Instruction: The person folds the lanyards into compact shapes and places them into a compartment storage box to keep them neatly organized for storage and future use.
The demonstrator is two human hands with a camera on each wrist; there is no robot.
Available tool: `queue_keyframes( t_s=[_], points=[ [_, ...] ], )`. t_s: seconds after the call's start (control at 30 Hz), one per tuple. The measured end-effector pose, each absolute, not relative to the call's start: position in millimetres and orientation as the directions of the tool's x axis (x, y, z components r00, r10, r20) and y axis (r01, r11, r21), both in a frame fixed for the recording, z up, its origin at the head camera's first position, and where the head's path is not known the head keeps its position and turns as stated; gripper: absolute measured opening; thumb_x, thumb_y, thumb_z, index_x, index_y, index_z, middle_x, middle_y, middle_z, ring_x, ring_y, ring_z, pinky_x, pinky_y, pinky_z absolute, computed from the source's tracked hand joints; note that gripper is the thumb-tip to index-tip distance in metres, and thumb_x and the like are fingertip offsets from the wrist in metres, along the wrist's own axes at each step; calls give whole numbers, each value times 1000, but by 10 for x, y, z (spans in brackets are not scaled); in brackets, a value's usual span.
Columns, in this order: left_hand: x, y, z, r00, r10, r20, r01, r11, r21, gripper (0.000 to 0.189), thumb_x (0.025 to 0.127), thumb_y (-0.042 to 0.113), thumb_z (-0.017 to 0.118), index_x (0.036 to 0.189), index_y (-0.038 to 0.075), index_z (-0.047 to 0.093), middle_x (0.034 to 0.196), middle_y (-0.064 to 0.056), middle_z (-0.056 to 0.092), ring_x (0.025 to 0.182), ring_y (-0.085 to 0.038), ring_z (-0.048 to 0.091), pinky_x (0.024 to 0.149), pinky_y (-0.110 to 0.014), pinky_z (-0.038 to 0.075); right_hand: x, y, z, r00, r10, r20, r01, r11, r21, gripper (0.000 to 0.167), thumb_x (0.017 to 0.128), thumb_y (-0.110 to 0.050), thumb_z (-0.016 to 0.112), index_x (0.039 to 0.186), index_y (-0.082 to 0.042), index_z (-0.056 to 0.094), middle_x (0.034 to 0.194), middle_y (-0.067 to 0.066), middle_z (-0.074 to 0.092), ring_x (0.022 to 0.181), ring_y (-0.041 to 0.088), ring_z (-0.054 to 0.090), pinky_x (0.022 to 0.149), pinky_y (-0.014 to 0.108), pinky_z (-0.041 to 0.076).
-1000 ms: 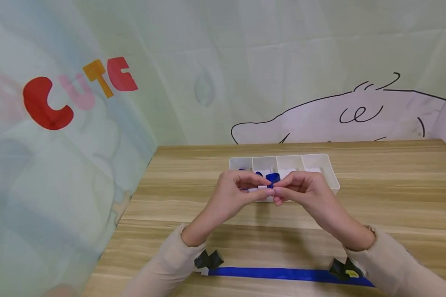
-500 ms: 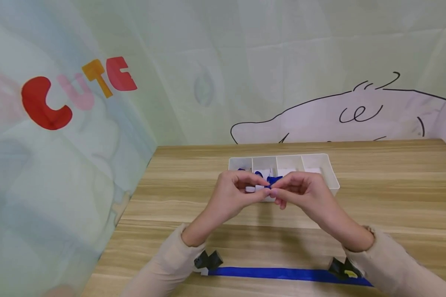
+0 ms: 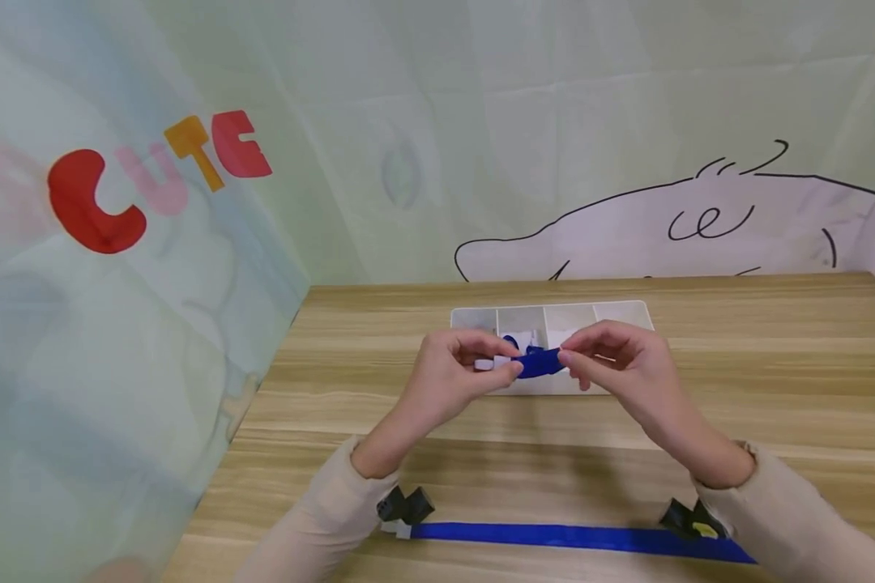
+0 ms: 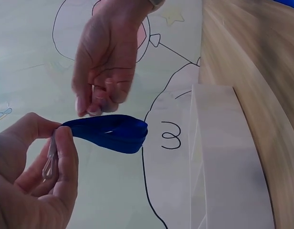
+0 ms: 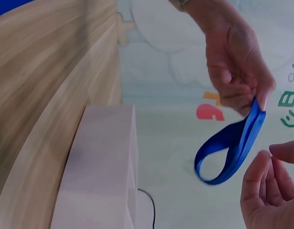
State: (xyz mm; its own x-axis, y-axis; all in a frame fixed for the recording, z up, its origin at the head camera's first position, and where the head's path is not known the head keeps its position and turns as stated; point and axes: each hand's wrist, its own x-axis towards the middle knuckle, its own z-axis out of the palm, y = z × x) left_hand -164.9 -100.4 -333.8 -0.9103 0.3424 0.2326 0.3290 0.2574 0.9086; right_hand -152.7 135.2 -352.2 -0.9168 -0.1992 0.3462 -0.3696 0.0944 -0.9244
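Observation:
My left hand [image 3: 445,368] pinches a folded blue lanyard [image 3: 538,363] by its end, at a white plastic fitting [image 3: 492,363] that sticks out leftward. In the left wrist view the lanyard [image 4: 116,133] stretches out from the left fingertips [image 4: 66,131] as a flat loop. Just beside its far end is my right hand [image 3: 623,360], the thumb and fingers bent close together. A narrow gap shows between the right fingertips [image 5: 266,155] and the ribbon loop [image 5: 233,148] in the right wrist view, with nothing seen in their grasp.
Behind the hands stands a white divided box [image 3: 623,308], with blue and white pieces [image 3: 510,342] in a compartment. Another blue strap [image 3: 554,534] with a white end lies along the table's near side. Black wrist-camera blocks [image 3: 406,506] hang below the sleeves. A printed cloth backs the table [image 3: 364,316].
The hands were together at the lanyard's fitting. The right hand has moved right and slightly up, away from the left, and the folded ribbon now shows stretched between them.

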Motion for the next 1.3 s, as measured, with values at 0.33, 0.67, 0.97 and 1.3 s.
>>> queue_keyframes(
  t_s=[0.33, 0.67, 0.97, 1.3],
  points=[
    [-1651, -1030, -3279, -908, 360, 213, 302, 211, 930, 13, 84, 10, 81, 95, 4, 77, 87, -4, 73, 77, -23, 67, 58, -24, 53, -1666, 1497, -3645, -914, -337, 227, -323, 263, -909, 45, 83, -10, 82, 124, -5, 65, 121, 9, 63, 100, 23, 61, 78, 27, 57],
    [-1640, -1063, -3256, -906, 379, 187, 261, 153, 953, 14, 85, 8, 79, 98, 1, 76, 89, -7, 73, 73, -20, 68, 61, -25, 56, -1753, 1568, -3769, -893, -438, 101, -154, 86, -984, 37, 91, -7, 73, 126, -1, 63, 122, 12, 66, 104, 25, 67, 83, 36, 58],
    [-1649, -1086, -3251, -891, 416, 182, 238, 86, 967, 14, 88, 2, 76, 100, -3, 74, 91, -10, 73, 73, -20, 70, 66, -29, 59, -1813, 1612, -3809, -832, -542, 118, -124, -26, -992, 35, 91, 2, 70, 125, -4, 66, 115, 12, 70, 102, 32, 68, 86, 36, 57],
    [-1664, -1101, -3236, -889, 424, 173, 204, 27, 979, 14, 89, -5, 71, 101, -12, 69, 88, -12, 72, 69, -16, 69, 70, -35, 60, -1783, 1628, -3845, -826, -532, 187, -174, -75, -982, 28, 90, 5, 69, 115, -8, 70, 107, 9, 73, 96, 22, 71, 82, 33, 58]
  ],
)
